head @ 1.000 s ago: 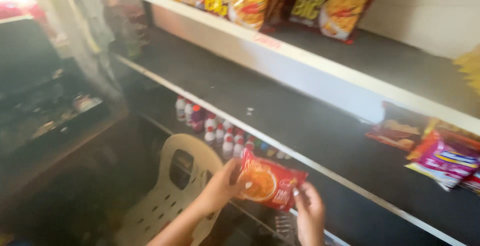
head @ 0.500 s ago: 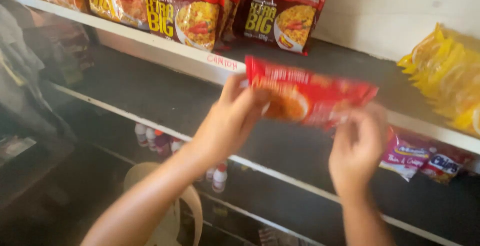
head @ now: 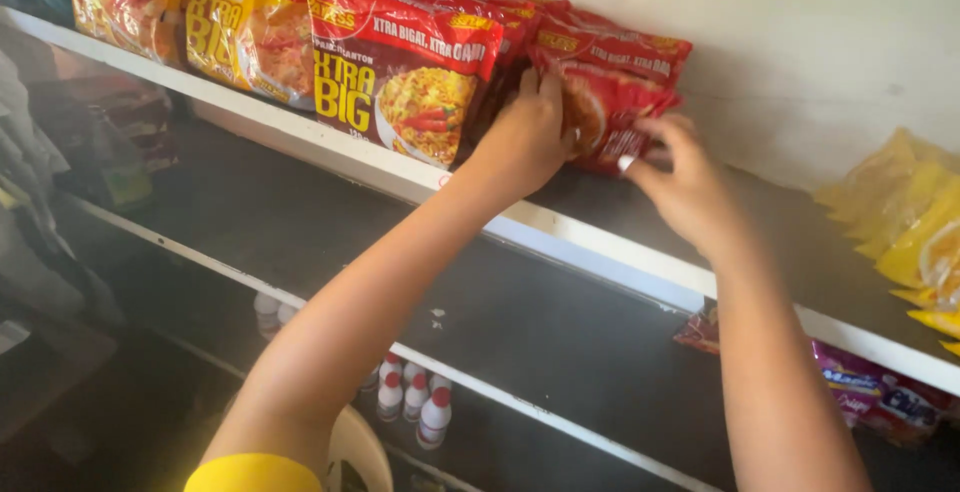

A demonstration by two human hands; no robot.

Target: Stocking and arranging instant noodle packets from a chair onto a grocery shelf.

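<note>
- Two hands: left hand (head: 525, 142) and right hand (head: 685, 187), both in a grip on one red noodle packet (head: 610, 112).
- About four more upright noodle packets (head: 410, 72) left of the grip.
- One heap of yellow packets (head: 900, 222), right of it; number unclear.
- At least six white red-capped bottles (head: 415, 402) below.
</note>
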